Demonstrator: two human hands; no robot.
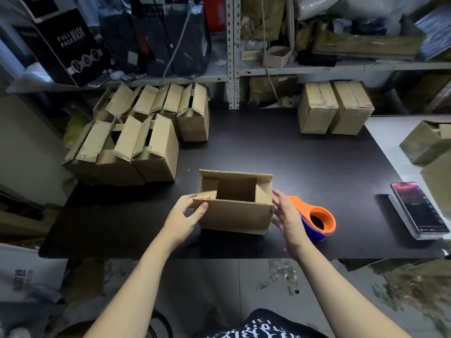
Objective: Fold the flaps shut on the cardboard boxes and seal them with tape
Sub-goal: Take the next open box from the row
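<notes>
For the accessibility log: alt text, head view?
A left hand grips the left end of an open cardboard box on a dark table; the right hand touches its right end. An orange tape dispenser lies alongside.

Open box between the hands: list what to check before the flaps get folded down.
1. Standing: box upright on the table, opening up: ok.
2. Grip: left hand grips the near-left corner, right hand lies flat against the right side: ok.
3. Inner fold: short side flaps lean inward, not flat: not ok.
4. Outer fold: long flaps stand up: not ok.
5. Contents inside: cannot tell, the interior is dark.
6. Tape: tape dispenser lies just beyond the right hand: ok.
</notes>
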